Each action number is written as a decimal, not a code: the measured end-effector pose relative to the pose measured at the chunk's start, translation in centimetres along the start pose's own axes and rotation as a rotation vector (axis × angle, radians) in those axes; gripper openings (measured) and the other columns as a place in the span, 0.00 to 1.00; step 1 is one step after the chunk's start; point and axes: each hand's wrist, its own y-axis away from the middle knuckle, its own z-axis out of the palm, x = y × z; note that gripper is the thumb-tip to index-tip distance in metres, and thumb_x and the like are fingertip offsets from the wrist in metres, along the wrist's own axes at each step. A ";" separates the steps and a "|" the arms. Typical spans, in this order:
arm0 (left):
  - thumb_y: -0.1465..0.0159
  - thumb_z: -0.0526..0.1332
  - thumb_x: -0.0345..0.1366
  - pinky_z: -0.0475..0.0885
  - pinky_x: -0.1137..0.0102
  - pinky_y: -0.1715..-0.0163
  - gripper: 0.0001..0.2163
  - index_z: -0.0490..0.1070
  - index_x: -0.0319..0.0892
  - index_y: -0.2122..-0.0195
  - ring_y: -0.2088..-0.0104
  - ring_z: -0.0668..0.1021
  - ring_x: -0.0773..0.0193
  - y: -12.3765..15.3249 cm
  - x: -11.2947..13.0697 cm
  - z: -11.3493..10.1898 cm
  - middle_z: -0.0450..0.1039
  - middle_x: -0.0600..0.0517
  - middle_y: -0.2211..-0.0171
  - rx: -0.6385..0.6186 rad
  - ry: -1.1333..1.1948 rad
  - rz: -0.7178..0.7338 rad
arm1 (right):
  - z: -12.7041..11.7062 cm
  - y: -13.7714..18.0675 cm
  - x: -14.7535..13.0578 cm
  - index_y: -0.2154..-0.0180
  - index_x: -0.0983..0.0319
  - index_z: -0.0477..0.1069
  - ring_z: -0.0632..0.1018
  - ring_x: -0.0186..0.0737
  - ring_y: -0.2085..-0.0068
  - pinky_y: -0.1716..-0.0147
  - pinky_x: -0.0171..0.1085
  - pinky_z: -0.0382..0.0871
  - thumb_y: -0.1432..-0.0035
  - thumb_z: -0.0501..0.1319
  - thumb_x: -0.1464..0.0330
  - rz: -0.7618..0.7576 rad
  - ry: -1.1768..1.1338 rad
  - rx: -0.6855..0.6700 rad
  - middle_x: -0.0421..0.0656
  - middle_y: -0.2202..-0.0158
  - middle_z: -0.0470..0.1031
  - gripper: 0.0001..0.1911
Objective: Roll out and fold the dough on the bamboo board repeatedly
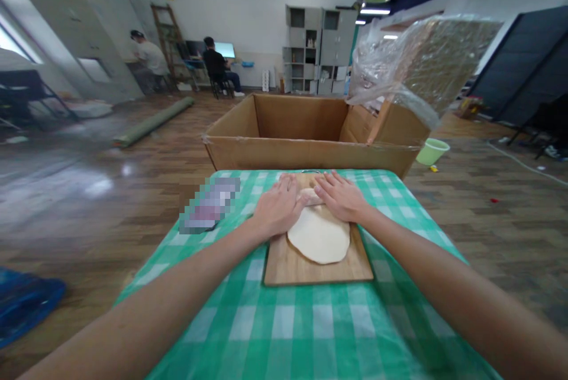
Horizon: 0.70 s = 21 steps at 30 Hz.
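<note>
A flat, rounded sheet of pale dough (319, 238) lies on a wooden cutting board (319, 276). Across its far part rests a light rolling pin (315, 196), its middle showing between my hands and its ends covered by them. My left hand (280, 205) presses on the pin's left end, fingers stretched forward. On the right end lies my right hand (341, 196), palm down with its fingers extended and slightly spread. Neither hand wraps round the pin. The board sits on a green and white checked tablecloth (284, 332).
Beyond the table's far edge stands a large open cardboard box (310, 155), with plastic-wrapped material (444, 60) at its right. A blurred-out flat object (210, 205) lies on the table's left side. A green bucket (432, 152) is on the floor. Two people sit farther back.
</note>
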 end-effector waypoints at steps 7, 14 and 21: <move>0.26 0.44 0.54 0.50 0.54 0.27 0.37 0.54 0.24 0.29 0.26 0.56 0.47 4.7 2.5 -0.8 0.54 0.31 0.28 0.071 0.021 0.071 | -0.3 5.3 -1.4 0.26 0.62 0.50 0.52 0.53 0.26 0.30 0.53 0.48 0.27 0.37 0.46 -0.021 -0.023 0.012 0.50 0.24 0.48 0.39; 0.27 0.45 0.54 0.55 0.55 0.29 0.38 0.49 0.24 0.28 0.28 0.59 0.47 4.6 2.8 -1.1 0.53 0.29 0.28 0.025 0.028 0.004 | -0.4 6.1 -1.6 0.25 0.66 0.46 0.51 0.53 0.25 0.30 0.55 0.49 0.29 0.37 0.43 0.038 -0.079 -0.036 0.53 0.25 0.47 0.44; 0.27 0.45 0.55 0.55 0.55 0.30 0.39 0.48 0.25 0.28 0.28 0.59 0.46 1.8 0.8 -0.3 0.54 0.30 0.29 0.016 0.024 0.047 | -0.6 2.3 0.0 0.27 0.72 0.49 0.50 0.50 0.25 0.29 0.52 0.49 0.28 0.30 0.45 -0.004 -0.153 -0.090 0.55 0.25 0.48 0.46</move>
